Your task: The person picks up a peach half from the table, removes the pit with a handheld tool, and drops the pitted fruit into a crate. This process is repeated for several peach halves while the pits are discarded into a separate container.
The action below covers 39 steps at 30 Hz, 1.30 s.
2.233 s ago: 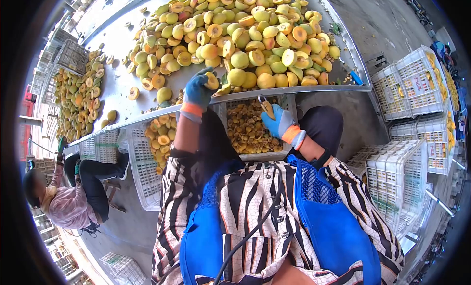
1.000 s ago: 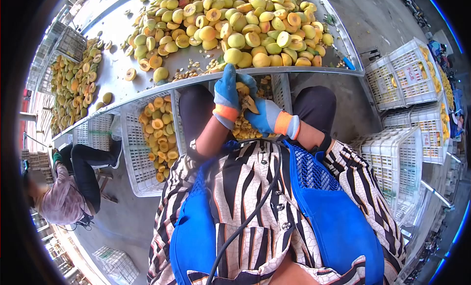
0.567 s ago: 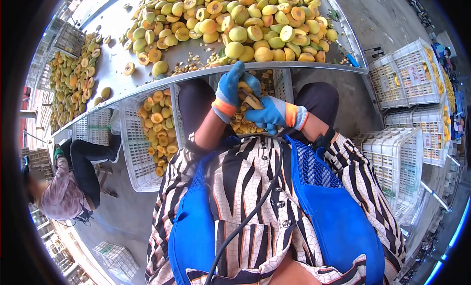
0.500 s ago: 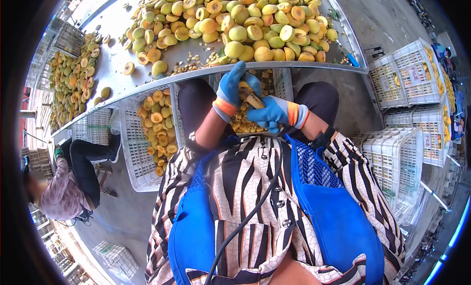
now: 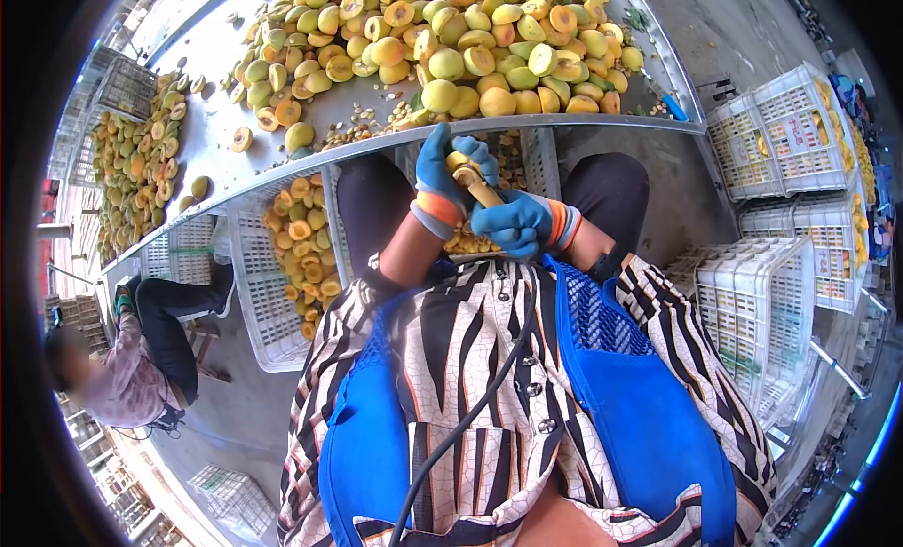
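Both my hands wear blue-coated gloves with orange cuffs, close together in front of my lap, just below the table edge. My left hand (image 5: 451,175) is closed around a yellow apricot (image 5: 458,160), which shows between thumb and fingers. My right hand (image 5: 514,223) grips a wooden-handled tool (image 5: 484,193), tilted up and leftward. The tool's tip meets the fruit inside my left hand; its exact shape is hard to make out. Beneath my hands, between my knees, a crate (image 5: 543,163) holds more apricot pieces, partly hidden by my gloves.
A metal table (image 5: 212,138) carries a heap of apricots (image 5: 480,58), many halved, with loose pits (image 5: 362,124). A crate of halves (image 5: 273,335) stands left of my legs. White crates (image 5: 767,152) are stacked at right. Another person (image 5: 132,368) sits at far left.
My left hand has turned slightly, so more of the apricot and tool end shows. My right hand keeps its grip. The person at left has shifted an arm and their head.
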Each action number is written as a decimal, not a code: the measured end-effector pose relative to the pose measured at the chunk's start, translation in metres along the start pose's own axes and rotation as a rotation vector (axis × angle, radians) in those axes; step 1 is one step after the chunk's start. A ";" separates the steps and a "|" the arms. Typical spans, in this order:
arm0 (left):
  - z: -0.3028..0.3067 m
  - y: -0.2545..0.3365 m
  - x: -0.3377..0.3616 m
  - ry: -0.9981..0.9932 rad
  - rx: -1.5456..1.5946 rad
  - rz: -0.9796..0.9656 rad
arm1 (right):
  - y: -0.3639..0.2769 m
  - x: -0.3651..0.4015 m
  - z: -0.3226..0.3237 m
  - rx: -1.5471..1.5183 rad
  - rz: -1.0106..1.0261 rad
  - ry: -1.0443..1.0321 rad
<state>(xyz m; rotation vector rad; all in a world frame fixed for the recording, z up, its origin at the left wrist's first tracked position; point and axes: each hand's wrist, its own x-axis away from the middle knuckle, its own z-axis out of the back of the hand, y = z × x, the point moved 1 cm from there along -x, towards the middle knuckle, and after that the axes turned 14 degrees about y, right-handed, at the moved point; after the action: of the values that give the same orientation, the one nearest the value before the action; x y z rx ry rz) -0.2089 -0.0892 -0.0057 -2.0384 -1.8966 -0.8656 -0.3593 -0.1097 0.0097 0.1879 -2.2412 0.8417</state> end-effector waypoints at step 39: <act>-0.026 0.057 0.035 -0.289 -1.486 -1.255 | -0.036 0.015 -0.006 0.131 0.523 0.671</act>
<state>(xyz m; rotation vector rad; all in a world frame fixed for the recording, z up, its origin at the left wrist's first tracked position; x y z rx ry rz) -0.1611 -0.0817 0.0475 -0.8368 -3.1227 -3.0637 -0.3533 -0.1329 0.0413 -0.5690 -1.6051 1.1194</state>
